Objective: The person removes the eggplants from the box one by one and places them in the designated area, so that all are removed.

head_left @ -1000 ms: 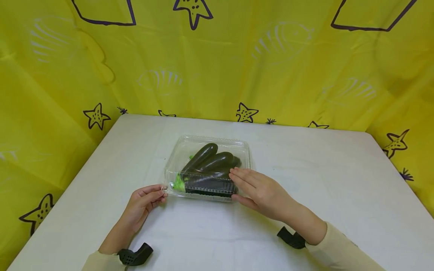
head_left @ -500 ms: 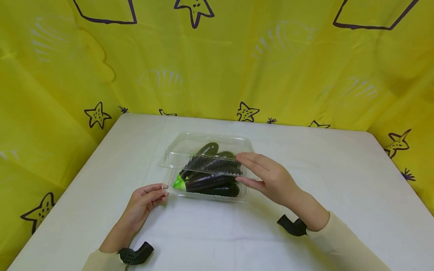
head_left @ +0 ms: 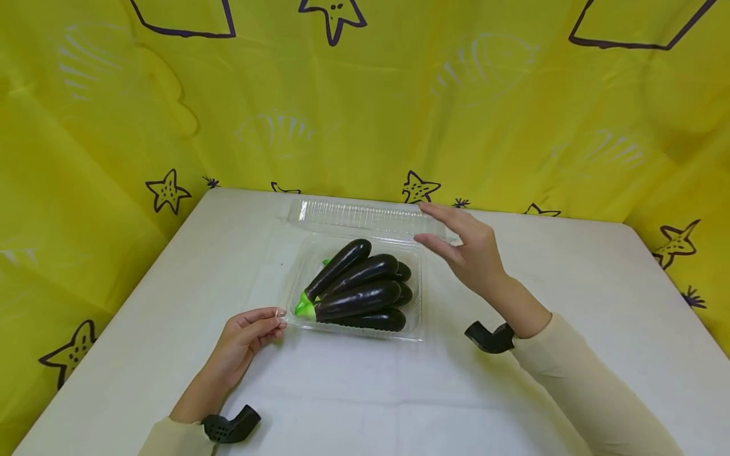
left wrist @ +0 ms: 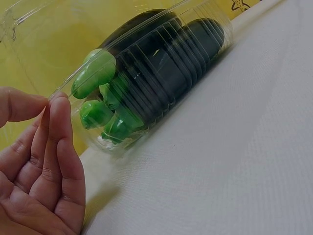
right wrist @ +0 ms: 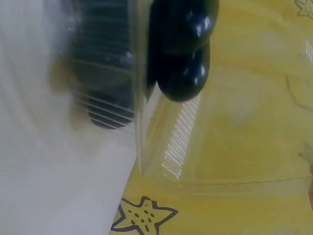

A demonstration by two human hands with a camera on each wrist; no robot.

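Note:
In the head view, a clear plastic clamshell container (head_left: pixel 419 323) sits on the table with several dark purple eggplants (head_left: pixel 365 297) in its base, their green caps toward the left. My left hand (head_left: pixel 245 345) pinches the base's front left corner rim between thumb and fingertips, and the left wrist view shows this pinch close up. The hinged lid (head_left: pixel 359 215) is raised at the back. My right hand (head_left: pixel 470 253) holds the lid's right end, its thumb below and fingers above, spread apart. In the right wrist view, only a bit of finger (right wrist: pixel 311 191) shows at the lid's edge.
A white cloth covers the table (head_left: pixel 353 392). Yellow curtains (head_left: pixel 371 114) with drawn starfish and fish hang along the back and both sides. Black wrist mounts (head_left: pixel 230 425) sit at each beige sleeve cuff.
The right hand has moved up and away from me, swinging the lid from over the eggplants to the back. The eggplants now show uncovered; the left hand keeps its pinch on the corner.

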